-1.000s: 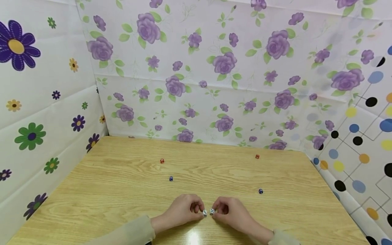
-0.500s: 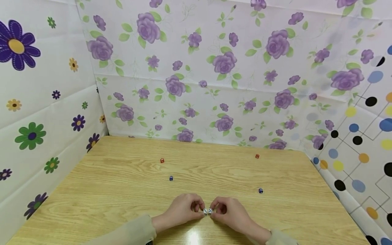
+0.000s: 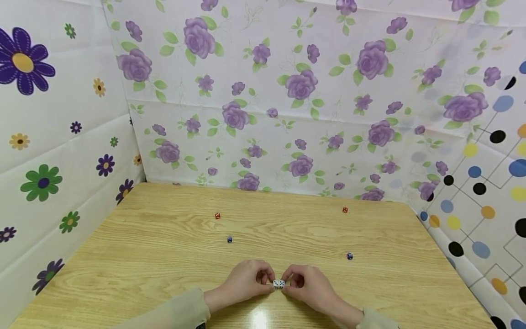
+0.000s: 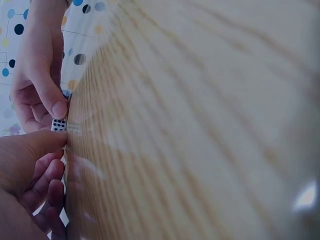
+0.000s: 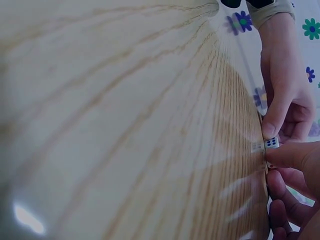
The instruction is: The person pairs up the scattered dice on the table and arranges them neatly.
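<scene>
Two white dice with dark pips sit side by side on the wooden table, near its front edge in the head view. My left hand (image 3: 248, 279) pinches the left white die (image 3: 276, 283) between thumb and forefinger. From the other side, my right hand (image 3: 310, 288) pinches the right white die (image 3: 281, 283) the same way. The faces of the two dice meet in the head view. In the left wrist view a white die (image 4: 58, 124) shows between the two thumbs, and in the right wrist view a white die (image 5: 271, 143) shows likewise, partly covered by fingers.
Beyond the hands on the table (image 3: 172, 256) lie a blue die (image 3: 229, 239) and a red die (image 3: 218, 215) to the left. Another blue die (image 3: 349, 256) and red die (image 3: 345, 209) lie to the right. Patterned cloth (image 3: 271, 146) walls the back and sides.
The gap between the two white dice has closed, as the right hand slid its die leftward and the left die shifted slightly right. The red and blue dice have stayed put.
</scene>
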Tool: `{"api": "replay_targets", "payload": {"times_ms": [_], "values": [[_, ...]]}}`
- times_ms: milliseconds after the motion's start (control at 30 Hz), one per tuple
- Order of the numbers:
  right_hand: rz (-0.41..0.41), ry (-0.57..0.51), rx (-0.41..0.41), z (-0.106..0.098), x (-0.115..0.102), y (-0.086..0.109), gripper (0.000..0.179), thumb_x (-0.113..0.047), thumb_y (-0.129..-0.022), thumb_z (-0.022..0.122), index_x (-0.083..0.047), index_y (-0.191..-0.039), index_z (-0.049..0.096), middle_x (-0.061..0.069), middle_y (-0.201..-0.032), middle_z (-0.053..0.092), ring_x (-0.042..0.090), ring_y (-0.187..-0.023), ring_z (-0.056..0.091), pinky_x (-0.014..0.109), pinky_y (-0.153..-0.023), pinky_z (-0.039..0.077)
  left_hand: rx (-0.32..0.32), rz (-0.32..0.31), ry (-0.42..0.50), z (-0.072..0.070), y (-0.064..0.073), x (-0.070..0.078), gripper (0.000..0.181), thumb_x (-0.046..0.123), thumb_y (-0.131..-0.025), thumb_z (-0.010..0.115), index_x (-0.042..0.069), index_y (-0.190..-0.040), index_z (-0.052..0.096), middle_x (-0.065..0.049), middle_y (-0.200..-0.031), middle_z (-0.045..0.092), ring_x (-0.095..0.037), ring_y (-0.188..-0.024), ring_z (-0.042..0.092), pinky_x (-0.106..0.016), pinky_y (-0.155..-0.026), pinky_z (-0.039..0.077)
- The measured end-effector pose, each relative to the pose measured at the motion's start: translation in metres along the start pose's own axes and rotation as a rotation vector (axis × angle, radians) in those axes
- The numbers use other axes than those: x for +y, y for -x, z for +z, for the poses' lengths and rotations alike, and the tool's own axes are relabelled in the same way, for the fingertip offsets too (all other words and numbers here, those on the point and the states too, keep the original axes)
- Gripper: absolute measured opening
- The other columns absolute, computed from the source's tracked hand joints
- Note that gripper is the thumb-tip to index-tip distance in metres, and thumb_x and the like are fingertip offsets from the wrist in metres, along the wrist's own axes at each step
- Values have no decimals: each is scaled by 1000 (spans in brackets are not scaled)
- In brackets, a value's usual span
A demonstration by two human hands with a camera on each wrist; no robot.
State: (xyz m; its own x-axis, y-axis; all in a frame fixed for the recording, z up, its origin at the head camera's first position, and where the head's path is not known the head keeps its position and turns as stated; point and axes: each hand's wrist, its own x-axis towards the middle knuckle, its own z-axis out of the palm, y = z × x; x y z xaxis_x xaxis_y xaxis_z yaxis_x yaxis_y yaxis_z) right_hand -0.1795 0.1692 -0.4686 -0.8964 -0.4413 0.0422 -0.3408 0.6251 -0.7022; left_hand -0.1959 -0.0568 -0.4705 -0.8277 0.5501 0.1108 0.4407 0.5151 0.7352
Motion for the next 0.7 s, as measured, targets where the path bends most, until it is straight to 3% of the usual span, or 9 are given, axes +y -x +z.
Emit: {"api": "replay_targets", "payload": {"times_ms": [700], "values": [[-5,-2,3,1,0,1,10,-24,-84,78,-22,-91,71,-12,-67,60,-3,-57,48,17,-54,40,8,11,-2,0,0,0,11,19,-82,81,17,-85,71,14,-67,53,5,-58,43,-15,-58,36]]}}
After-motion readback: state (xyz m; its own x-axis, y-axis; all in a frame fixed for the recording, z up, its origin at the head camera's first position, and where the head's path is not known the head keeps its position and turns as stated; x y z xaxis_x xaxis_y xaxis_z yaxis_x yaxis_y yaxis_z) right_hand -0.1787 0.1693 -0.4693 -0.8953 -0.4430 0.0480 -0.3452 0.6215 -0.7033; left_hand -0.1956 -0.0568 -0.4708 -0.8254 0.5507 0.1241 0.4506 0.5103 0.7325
